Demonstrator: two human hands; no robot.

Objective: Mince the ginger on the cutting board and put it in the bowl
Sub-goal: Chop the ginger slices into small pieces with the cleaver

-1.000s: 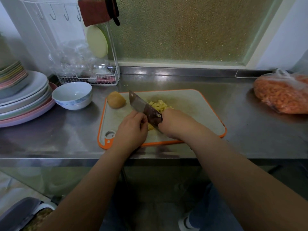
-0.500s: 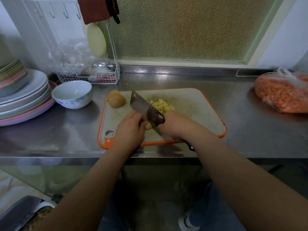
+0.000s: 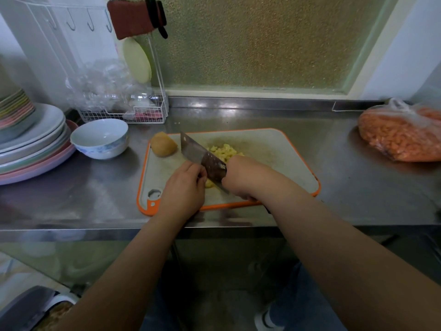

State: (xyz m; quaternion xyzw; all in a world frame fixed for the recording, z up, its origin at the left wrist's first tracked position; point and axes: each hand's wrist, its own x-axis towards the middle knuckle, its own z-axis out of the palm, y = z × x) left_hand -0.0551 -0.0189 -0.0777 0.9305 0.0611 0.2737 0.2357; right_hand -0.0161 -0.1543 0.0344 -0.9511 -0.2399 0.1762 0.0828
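A grey cutting board with an orange rim lies on the steel counter. Chopped yellow ginger is piled at its middle, partly hidden by the cleaver. My right hand grips the cleaver's handle, blade pointing far-left. My left hand sits with curled fingers on a small ginger piece right beside the blade. A whole ginger lump rests on the board's far-left corner. The white bowl stands left of the board, with nothing in it.
Stacked plates fill the far left. A white wire rack with clear plastic stands behind the bowl. A bag of orange food lies at the right. The counter's front edge runs just below the board.
The cleaver and both hands have stayed nearly in place; the blade shifted slightly with the chopping motion. The camera tilted a little.
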